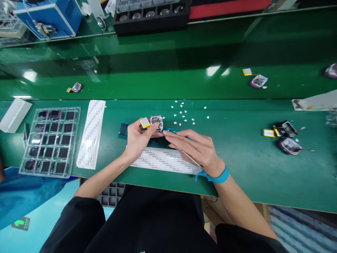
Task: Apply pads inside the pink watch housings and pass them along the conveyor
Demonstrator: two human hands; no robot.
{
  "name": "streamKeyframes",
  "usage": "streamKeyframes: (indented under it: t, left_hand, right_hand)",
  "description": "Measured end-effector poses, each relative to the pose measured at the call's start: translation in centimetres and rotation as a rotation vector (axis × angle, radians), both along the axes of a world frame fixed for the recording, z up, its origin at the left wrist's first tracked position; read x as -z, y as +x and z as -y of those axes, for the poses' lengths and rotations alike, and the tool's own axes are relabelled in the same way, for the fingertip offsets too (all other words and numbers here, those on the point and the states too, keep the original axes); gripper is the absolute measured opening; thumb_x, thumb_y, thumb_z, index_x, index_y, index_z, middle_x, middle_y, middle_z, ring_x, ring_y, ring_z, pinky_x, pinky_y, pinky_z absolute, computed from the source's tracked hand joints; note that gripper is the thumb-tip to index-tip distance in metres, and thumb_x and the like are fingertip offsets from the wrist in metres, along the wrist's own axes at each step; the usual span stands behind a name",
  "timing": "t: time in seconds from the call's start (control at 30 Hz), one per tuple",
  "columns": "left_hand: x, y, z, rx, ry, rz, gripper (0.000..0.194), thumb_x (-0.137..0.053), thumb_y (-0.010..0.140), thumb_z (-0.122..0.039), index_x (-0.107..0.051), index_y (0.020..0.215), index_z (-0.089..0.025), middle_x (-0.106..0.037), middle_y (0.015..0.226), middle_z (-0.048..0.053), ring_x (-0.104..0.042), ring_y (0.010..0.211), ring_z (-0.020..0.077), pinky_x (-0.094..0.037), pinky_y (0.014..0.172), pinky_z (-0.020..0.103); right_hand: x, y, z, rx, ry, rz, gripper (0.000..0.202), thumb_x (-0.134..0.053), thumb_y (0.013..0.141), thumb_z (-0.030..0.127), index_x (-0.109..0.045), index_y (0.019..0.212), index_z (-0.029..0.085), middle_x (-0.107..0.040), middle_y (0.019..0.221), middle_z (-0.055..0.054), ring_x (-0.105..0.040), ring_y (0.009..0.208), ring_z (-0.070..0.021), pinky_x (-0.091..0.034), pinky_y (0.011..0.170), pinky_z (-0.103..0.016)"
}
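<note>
My left hand grips a small opened watch case with its circuit board showing. A yellow-edged battery sticks out at the case's left side, by my fingers. In my right hand are metal tweezers, held like a pen, their tip at the lower right edge of the case; whether the tip pinches anything is too small to tell. Beneath both hands lies a white printed label sheet, with a blue-green strip partly hidden behind my left hand. Several small white stickers are scattered just beyond the case.
A clear tray of watch parts stands at the left beside another label sheet. Opened watch cases with batteries lie at far left, back right and right. A black lens tray sits on the raised shelf.
</note>
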State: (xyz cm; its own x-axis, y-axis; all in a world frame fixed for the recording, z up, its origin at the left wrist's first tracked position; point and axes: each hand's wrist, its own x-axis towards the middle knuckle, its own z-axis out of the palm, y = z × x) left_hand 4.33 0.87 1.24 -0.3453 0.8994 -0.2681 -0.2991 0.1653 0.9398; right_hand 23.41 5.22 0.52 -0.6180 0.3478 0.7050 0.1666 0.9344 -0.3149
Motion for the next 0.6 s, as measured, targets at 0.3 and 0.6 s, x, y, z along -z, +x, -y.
streamKeyframes:
  t: [0.3, 0.6]
  left_hand:
    - [0.1, -0.2, 0.0, 0.034, -0.018, -0.013, 0.035, -0.089, 0.070, -0.039, -0.065, 0.081, -0.016, -0.074, 0.073, 0.000, -0.074, 0.058, 0.0157, -0.069, 0.067, 0.031]
    - [0.2, -0.9, -0.4, 0.063, -0.065, 0.008, 0.039, -0.094, 0.064, -0.027, -0.067, 0.089, -0.014, -0.077, 0.080, 0.002, -0.077, 0.063, 0.0176, -0.068, 0.071, 0.032]
  right_hand:
    - [0.0, 0.1, 0.0, 0.001, -0.029, 0.016, 0.060, -0.067, 0.095, 0.004, -0.051, 0.150, 0.020, -0.078, 0.120, -0.007, -0.073, 0.091, -0.0204, -0.065, 0.066, -0.033]
    - [-0.1, 1.0, -1.2, 0.143, 0.051, -0.020, 0.053, -0.066, 0.095, 0.006, -0.056, 0.144, 0.022, -0.078, 0.119, -0.006, -0.073, 0.091, -0.0205, -0.065, 0.073, -0.035]
